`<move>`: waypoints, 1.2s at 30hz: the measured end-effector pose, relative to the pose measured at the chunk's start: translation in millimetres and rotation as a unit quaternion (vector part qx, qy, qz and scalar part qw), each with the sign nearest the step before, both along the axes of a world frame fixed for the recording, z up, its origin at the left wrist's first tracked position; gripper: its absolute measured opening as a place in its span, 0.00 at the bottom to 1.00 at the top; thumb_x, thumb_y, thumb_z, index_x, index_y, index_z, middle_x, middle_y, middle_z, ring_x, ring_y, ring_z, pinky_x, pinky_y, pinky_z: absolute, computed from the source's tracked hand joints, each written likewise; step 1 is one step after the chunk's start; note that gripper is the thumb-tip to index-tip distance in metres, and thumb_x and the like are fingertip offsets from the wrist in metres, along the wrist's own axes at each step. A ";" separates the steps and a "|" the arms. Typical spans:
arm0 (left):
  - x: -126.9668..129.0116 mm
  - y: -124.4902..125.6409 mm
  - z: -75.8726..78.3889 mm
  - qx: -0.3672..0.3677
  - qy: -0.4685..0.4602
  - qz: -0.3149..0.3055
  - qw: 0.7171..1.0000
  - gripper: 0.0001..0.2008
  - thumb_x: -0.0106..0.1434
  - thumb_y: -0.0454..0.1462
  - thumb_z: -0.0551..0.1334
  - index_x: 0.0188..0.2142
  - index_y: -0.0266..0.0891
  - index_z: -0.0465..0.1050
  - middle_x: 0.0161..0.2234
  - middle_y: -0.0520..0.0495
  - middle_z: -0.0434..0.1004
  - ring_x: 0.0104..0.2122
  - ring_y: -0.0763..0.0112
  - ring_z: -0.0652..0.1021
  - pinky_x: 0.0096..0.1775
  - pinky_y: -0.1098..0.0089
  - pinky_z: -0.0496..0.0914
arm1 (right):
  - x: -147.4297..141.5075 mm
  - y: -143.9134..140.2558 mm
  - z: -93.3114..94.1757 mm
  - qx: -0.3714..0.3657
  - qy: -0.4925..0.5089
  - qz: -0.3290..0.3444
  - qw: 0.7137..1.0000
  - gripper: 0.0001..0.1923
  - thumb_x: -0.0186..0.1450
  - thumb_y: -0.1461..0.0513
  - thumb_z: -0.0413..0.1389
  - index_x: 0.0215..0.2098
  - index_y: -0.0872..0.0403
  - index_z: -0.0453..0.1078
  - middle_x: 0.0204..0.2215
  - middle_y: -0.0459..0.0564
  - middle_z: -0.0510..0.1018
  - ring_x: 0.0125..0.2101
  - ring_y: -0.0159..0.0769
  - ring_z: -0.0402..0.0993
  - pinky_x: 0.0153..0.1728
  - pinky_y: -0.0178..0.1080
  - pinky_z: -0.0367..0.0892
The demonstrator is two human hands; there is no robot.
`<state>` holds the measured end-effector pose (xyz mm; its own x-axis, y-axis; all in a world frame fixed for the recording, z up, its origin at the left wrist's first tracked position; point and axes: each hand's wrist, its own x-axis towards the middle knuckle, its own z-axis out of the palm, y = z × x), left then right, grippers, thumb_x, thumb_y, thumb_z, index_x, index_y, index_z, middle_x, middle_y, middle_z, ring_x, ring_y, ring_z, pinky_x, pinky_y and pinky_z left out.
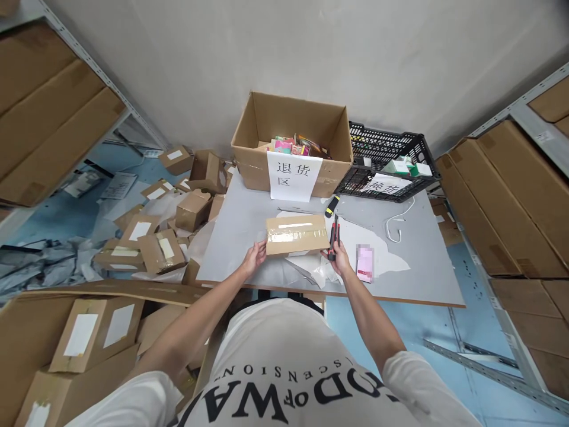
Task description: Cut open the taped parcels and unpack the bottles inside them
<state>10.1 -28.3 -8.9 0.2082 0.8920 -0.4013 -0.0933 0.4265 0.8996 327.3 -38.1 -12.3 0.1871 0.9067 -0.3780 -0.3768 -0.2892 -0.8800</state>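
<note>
A small taped cardboard box (297,235) is held just above the table between my two hands. Shiny clear tape runs along its upper face. My left hand (256,256) grips the box's left end with the fingers closed on it. My right hand (338,257) is wrapped round a red-and-black utility knife (334,236), and its fingertips also reach the box's right end. The knife points away from me. Beyond it lies a second cutter, yellow and black (332,206). White plastic wrapping (316,268) spreads under and around the box.
On the grey table (427,261) stand a large open carton (251,166) of colourful packets and a black plastic crate (418,145) with small boxes. A pink phone-like item (365,263) and a white cable (391,232) lie right. Several cartons (162,252) are heaped left; shelving flanks both sides.
</note>
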 end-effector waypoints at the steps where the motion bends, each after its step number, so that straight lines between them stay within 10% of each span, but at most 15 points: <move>1: 2.4 -7.8 -0.3 0.002 -0.009 0.010 1.000 0.44 0.58 0.65 0.41 0.62 0.39 0.57 0.62 0.36 0.58 0.61 0.56 0.63 0.55 0.56 0.63 | 4.4 8.2 1.3 0.003 0.001 0.006 1.000 0.24 0.54 0.44 0.60 0.43 0.45 0.63 0.39 0.44 0.76 0.37 0.33 0.74 0.31 0.37 0.73; 10: 27.7 -75.1 -13.4 -0.035 -0.094 -0.005 0.995 0.47 0.52 0.66 0.52 0.62 0.40 0.57 0.65 0.35 0.51 0.65 0.53 0.51 0.62 0.51 0.50 | 5.1 97.0 22.2 0.025 -0.030 0.065 0.997 0.26 0.54 0.45 0.61 0.46 0.45 0.63 0.26 0.39 0.72 0.26 0.27 0.69 0.32 0.37 0.72; 19: 31.8 -79.5 -22.1 -0.064 -0.135 -0.042 0.988 0.43 0.53 0.64 0.55 0.61 0.43 0.60 0.65 0.40 0.50 0.65 0.53 0.49 0.63 0.52 0.45 | -21.1 124.4 8.5 -0.005 0.012 0.006 1.000 0.17 0.59 0.50 0.58 0.42 0.46 0.62 0.23 0.38 0.71 0.22 0.26 0.69 0.23 0.30 0.68; 29: -27.3 -5.6 -16.3 -0.139 0.072 0.038 0.987 0.41 0.64 0.60 0.38 0.53 0.30 0.70 0.59 0.33 0.63 0.61 0.56 0.62 0.62 0.58 0.52 | -13.4 84.0 -8.4 0.003 -0.020 -0.086 0.996 0.16 0.60 0.50 0.56 0.42 0.46 0.60 0.45 0.47 0.75 0.43 0.31 0.74 0.33 0.34 0.72; 36: -3.9 71.8 10.4 -0.111 0.017 -0.047 0.993 0.43 0.62 0.61 0.31 0.62 0.37 0.59 0.65 0.41 0.51 0.64 0.60 0.54 0.61 0.61 0.55 | -45.6 2.6 -1.8 -0.015 0.088 -0.057 0.994 0.17 0.61 0.50 0.57 0.44 0.44 0.61 0.50 0.47 0.74 0.52 0.35 0.70 0.41 0.41 0.73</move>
